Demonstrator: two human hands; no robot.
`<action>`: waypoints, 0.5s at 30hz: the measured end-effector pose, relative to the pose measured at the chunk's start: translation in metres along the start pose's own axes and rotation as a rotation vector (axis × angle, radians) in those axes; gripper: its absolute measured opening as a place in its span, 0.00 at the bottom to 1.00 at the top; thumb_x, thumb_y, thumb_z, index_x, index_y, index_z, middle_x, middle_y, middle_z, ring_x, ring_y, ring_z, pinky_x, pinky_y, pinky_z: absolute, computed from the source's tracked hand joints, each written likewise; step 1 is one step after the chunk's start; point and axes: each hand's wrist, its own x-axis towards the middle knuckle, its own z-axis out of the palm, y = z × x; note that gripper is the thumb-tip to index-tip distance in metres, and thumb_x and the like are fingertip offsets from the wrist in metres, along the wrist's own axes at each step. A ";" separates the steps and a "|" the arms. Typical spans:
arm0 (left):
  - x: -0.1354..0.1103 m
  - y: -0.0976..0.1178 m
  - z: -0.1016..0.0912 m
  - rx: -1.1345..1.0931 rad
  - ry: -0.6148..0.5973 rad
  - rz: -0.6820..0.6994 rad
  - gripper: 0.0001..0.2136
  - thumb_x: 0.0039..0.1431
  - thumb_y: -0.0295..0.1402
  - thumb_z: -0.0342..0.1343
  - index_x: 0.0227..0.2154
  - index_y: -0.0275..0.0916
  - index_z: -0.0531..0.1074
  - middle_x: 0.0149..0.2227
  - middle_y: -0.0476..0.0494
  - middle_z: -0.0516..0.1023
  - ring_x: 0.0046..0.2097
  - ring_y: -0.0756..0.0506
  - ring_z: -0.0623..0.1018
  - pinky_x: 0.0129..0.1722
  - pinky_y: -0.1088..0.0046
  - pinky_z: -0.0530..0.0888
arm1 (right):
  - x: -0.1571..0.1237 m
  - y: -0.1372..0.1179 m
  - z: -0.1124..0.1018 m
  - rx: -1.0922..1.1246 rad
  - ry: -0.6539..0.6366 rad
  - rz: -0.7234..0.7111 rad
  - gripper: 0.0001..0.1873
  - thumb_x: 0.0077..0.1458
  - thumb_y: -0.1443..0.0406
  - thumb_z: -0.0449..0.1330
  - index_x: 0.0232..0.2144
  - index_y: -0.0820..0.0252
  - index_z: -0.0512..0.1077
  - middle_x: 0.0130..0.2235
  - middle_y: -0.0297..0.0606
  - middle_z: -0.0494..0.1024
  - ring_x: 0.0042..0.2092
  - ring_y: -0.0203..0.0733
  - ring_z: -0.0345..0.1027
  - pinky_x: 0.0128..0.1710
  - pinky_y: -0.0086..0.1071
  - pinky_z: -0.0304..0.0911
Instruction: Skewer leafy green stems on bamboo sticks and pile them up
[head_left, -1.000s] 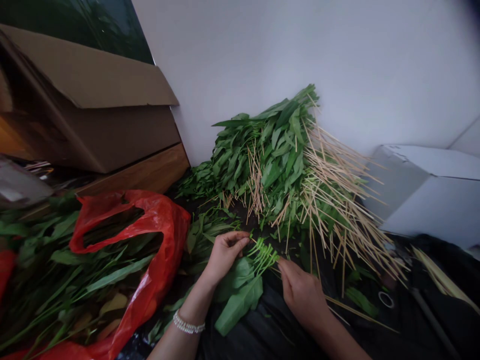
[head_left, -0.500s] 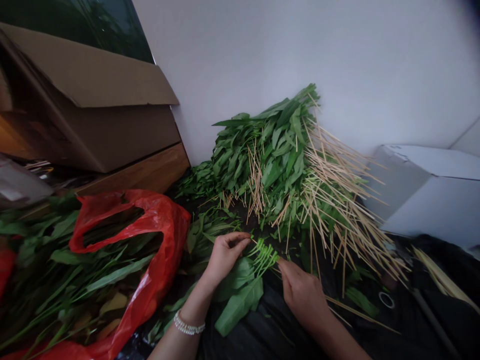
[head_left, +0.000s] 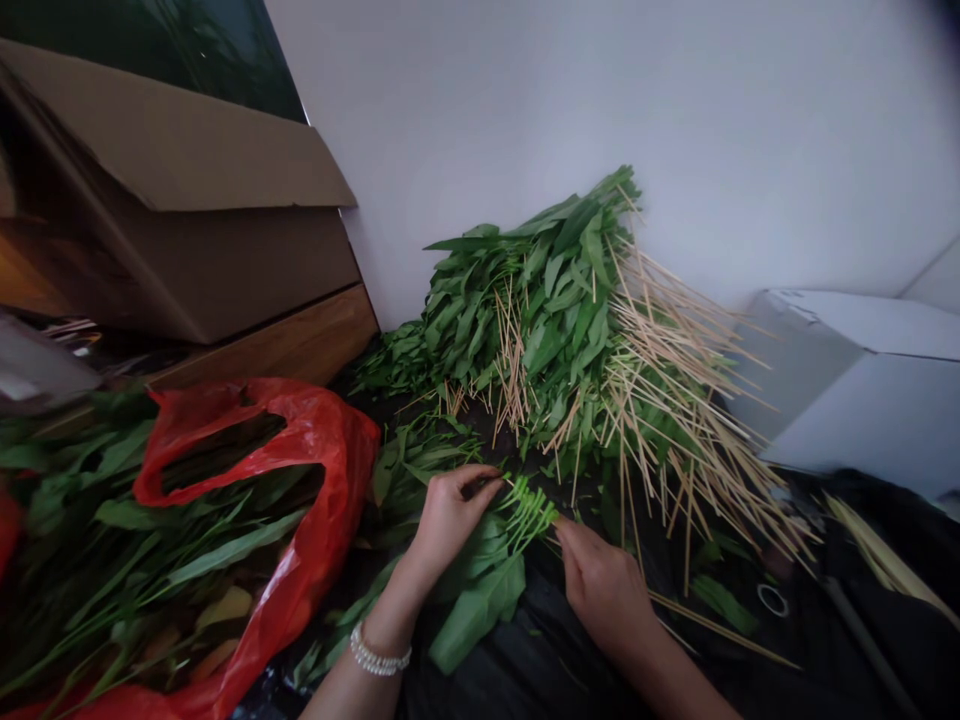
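Between my two hands is a thin wooden skewer, with a row of bright green leaf stems [head_left: 529, 512] threaded along it. Their broad green leaves [head_left: 480, 615] hang down toward me. My left hand [head_left: 456, 515], with a beaded bracelet at the wrist, pinches the skewer's far end between thumb and fingers. Closed around the near end is my right hand [head_left: 606, 588], its fingertips against the last stems; the fingers hide most of the skewer there. Just beyond lies a heap of skewered leaves [head_left: 555, 290], with bare wooden skewer ends [head_left: 675, 410] sticking out to the right.
At the left, a red plastic bag [head_left: 349, 440] lies around loose long-stemmed leaves [head_left: 232, 545]. Behind it sits an open cardboard box [head_left: 255, 260]. To the right are a white box [head_left: 885, 390] and a small white ring [head_left: 772, 600]. Black sheeting [head_left: 540, 670] covers the work surface.
Both hands stay almost where they were, with the same skewer of leaves between them. The view has shifted very slightly.
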 end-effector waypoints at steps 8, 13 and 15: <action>0.001 0.001 -0.001 0.027 -0.028 0.096 0.06 0.57 0.33 0.56 0.33 0.40 0.77 0.33 0.47 0.81 0.35 0.47 0.78 0.37 0.74 0.72 | -0.001 0.001 0.002 0.007 -0.021 0.006 0.19 0.59 0.72 0.42 0.48 0.62 0.67 0.38 0.41 0.77 0.40 0.42 0.73 0.37 0.30 0.66; -0.001 0.002 0.001 0.048 -0.047 0.140 0.07 0.58 0.33 0.55 0.34 0.40 0.78 0.33 0.45 0.81 0.36 0.46 0.79 0.38 0.73 0.72 | -0.001 0.001 0.002 -0.008 0.002 0.000 0.19 0.58 0.72 0.42 0.46 0.62 0.68 0.38 0.42 0.77 0.40 0.41 0.73 0.38 0.30 0.66; -0.002 0.004 0.001 0.047 -0.075 0.145 0.08 0.60 0.33 0.53 0.36 0.41 0.77 0.35 0.44 0.81 0.38 0.46 0.79 0.40 0.72 0.72 | -0.001 0.001 0.002 -0.012 0.011 -0.003 0.19 0.58 0.72 0.42 0.45 0.62 0.69 0.38 0.42 0.77 0.39 0.41 0.73 0.37 0.30 0.66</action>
